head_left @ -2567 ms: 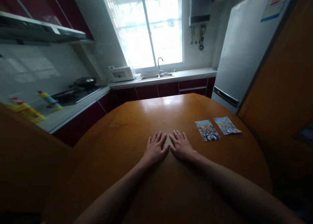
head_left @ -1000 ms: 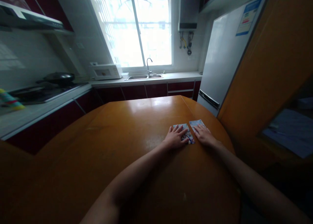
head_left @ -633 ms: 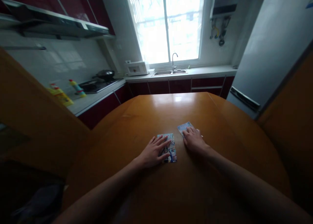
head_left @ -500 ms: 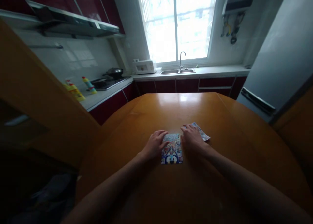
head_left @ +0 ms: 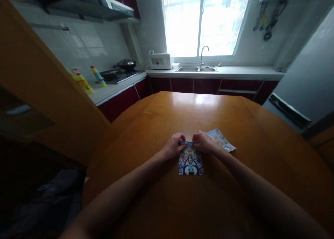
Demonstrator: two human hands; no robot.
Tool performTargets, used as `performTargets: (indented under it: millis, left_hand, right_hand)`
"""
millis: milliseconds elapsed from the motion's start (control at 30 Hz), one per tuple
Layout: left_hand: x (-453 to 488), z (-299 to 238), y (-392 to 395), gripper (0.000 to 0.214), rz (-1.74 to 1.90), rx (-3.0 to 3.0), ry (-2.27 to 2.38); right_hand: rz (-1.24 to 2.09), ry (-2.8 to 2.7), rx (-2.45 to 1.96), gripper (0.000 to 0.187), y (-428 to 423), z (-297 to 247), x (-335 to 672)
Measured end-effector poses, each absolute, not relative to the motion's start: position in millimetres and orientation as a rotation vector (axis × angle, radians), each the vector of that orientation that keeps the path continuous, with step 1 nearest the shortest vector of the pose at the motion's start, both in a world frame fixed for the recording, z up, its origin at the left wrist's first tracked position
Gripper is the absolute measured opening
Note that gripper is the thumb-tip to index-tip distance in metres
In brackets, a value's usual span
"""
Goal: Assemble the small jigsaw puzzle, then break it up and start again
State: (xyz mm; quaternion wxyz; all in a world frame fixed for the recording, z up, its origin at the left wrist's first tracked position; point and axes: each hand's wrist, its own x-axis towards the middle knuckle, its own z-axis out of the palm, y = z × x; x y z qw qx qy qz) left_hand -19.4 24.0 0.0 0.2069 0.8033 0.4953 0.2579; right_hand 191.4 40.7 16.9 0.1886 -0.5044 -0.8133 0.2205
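Note:
A colourful printed sheet of paper (head_left: 191,162), with a large blue dog face along its near edge, lies on the wooden table in front of me. My left hand (head_left: 175,145) pinches its far left corner between thumb and fingers. At the far right corner, my right hand (head_left: 203,142) grips the same sheet in a similar pinch. The far edge between them looks slightly raised or curled over. Just beyond my right hand rests a second printed sheet (head_left: 221,140), set at an angle and partly covered by that hand.
The round-ended wooden table (head_left: 146,127) spreads around both hands. Behind it run a counter with a sink (head_left: 196,69), a microwave (head_left: 160,61) and a stove with a wok (head_left: 126,65). Yellow bottles (head_left: 97,76) stand at left, and a fridge (head_left: 305,82) at right.
Both hands have closed on the sheet's far corners, and its far edge has lifted or curled. My right hand has come off most of the second sheet. The view has tilted down slightly.

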Motion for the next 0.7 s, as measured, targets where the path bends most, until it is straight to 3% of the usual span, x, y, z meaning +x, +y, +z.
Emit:
performTargets:
  millis: [133,300,700]
  left_hand:
    - [-22.3,-2.1,30.8,0.015,0.846,2.151,1.202]
    - [-25.0,-5.9,32.7,0.024,0.932,2.092,1.085]
    - [-20.0,-1.6,29.4,0.023,1.031,1.968,1.204]
  right_hand:
    - [0.713,-2.144,-1.286,0.009,34.4,11.5,192.8]
    - [0.773,-1.991,-1.167,0.016,31.6,-2.1,192.7]
    - [0.787,-1.862,-1.016,0.012,26.3,-5.2,189.7]
